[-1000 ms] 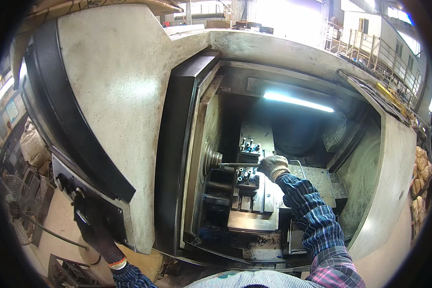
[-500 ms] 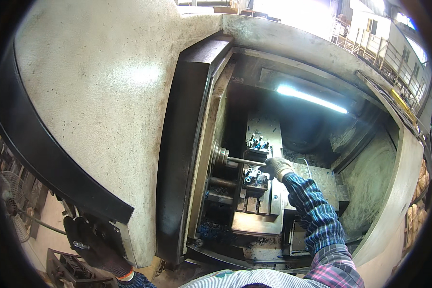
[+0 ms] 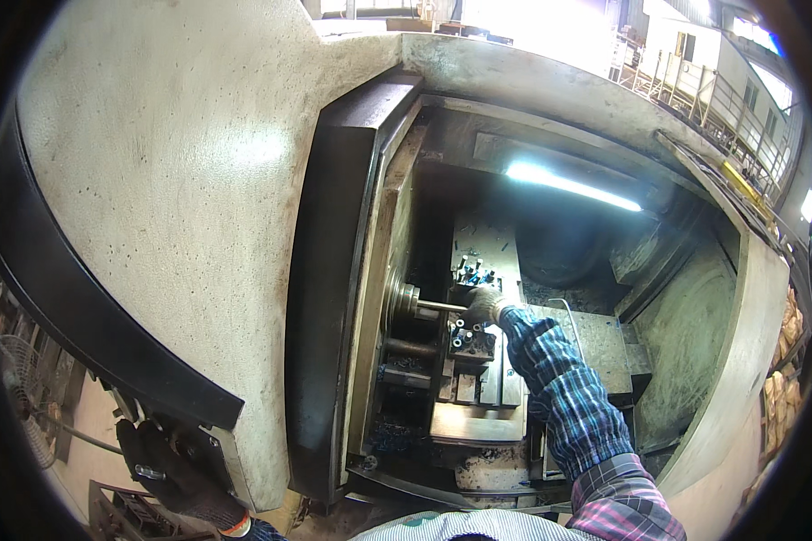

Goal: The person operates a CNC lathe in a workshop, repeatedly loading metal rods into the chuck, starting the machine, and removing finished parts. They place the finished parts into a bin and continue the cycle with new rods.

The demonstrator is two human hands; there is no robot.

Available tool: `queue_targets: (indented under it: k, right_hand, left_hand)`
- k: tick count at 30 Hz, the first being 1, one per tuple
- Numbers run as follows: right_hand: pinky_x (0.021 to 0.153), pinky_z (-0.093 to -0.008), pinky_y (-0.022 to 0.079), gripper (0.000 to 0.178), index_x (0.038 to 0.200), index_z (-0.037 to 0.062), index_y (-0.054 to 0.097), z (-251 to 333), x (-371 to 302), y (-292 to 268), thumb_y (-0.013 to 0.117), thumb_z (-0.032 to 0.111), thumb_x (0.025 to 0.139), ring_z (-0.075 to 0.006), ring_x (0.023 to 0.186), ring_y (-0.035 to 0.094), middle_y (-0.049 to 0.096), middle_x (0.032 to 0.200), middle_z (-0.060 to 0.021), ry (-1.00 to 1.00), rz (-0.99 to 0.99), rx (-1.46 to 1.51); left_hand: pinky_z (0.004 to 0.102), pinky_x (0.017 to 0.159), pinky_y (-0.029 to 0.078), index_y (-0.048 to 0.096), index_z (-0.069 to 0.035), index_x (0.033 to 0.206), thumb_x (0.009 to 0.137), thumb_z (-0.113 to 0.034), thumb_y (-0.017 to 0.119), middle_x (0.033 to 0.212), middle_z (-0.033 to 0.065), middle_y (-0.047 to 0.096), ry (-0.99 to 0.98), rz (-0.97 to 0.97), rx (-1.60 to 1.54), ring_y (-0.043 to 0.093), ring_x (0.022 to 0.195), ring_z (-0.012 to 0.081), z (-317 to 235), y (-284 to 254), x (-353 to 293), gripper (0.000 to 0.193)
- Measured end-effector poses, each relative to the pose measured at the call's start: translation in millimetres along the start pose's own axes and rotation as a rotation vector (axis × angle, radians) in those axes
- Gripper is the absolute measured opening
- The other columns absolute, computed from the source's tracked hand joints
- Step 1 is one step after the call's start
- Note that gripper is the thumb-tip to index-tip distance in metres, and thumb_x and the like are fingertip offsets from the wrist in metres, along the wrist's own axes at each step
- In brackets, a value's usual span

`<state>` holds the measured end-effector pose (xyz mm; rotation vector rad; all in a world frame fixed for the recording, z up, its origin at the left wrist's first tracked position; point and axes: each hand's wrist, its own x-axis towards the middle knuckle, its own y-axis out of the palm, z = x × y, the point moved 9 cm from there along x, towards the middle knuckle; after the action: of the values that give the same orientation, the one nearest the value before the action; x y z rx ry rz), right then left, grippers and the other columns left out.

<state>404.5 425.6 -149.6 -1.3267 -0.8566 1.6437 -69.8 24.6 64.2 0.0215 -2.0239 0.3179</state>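
Note:
My right hand (image 3: 484, 305), in a pale work glove, reaches into the machine and is closed round the free end of a thin metal rod (image 3: 440, 307). The rod's other end sits in the round spindle chuck (image 3: 406, 301) on the left wall. Just behind and in front of this hand stand two tool holders, the far one (image 3: 475, 274) and the near one (image 3: 471, 341), both with upright bolts. At the lower left, my left hand (image 3: 176, 478) in a dark glove lies with fingers stretched against a dark control panel (image 3: 216, 455); its fingertips are dim.
A dark sliding door (image 3: 325, 298) stands left of the opening. A lit tube lamp (image 3: 573, 186) hangs at the back. A bent thin pipe (image 3: 569, 317) rises right of my forearm. Dark chips lie below the chuck. A fan (image 3: 18, 370) stands at far left.
My right hand has moved left along the rod's line toward the chuck, and less of the rod shows between them. The whole view has shifted slightly. My left hand stays at the panel.

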Motion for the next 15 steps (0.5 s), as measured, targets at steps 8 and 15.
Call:
queue_targets:
  k: [8, 15]
  right_hand:
    - [0.095, -0.0439, 0.056, 0.041, 0.123, 0.0059, 0.072, 69.1, -19.1, -20.2, 0.062, 0.033, 0.095, -0.0306, 0.114, 0.07, 0.073, 0.121, -0.0156, -0.041, -0.049, -0.093]
    - [0.093, -0.046, 0.056, 0.039, 0.126, 0.006, 0.064, 81.9, -18.5, 9.9, 0.065, 0.023, 0.091, -0.0362, 0.114, 0.068, 0.071, 0.118, -0.019, -0.233, -0.201, 0.004]
  left_hand:
    - [0.0321, 0.082, 0.058, 0.055, 0.004, 0.138, 0.102, -0.011, 0.06, 0.126, 0.0179, 0.065, -0.122, 0.058, -0.16, 0.066, 0.106, 0.0242, 26.7, 4.1, -7.5, 0.04]
    - [0.0324, 0.082, 0.057, 0.053, 0.001, 0.141, 0.103, -0.015, 0.057, 0.136, 0.0169, 0.059, 0.14, 0.038, 0.172, 0.066, 0.105, 0.0233, -8.3, 1.0, 0.1, 0.042]
